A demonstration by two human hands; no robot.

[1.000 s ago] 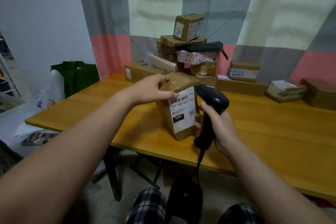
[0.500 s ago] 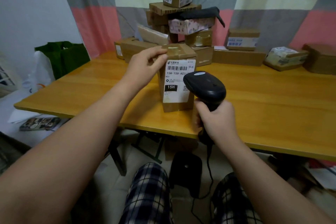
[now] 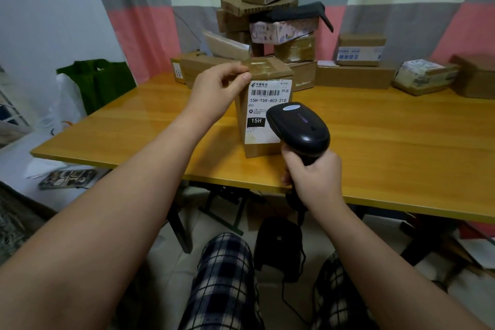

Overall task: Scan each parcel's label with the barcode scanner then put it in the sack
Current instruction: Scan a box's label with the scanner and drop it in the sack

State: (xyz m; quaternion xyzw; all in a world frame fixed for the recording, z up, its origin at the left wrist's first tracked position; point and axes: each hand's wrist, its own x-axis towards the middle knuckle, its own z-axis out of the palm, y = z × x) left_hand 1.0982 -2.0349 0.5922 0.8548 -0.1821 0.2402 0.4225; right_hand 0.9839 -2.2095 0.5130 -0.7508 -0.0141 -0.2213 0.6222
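Observation:
A brown cardboard parcel stands upright on the wooden table, its white barcode label facing me. My left hand grips the parcel's top left corner, thumb on the label side. My right hand holds the handle of a black barcode scanner, whose head sits just in front of the label's lower right part and hides it. A green sack stands open on the floor left of the table.
Several more parcels are stacked in a pile at the table's back, with others lined along the back right. A black scanner stand and cable sit on the floor between my knees. A white plastic bag lies beside the sack.
The parcel went from tilted to upright on the table. My right hand brought the scanner lower and closer, now in front of the label.

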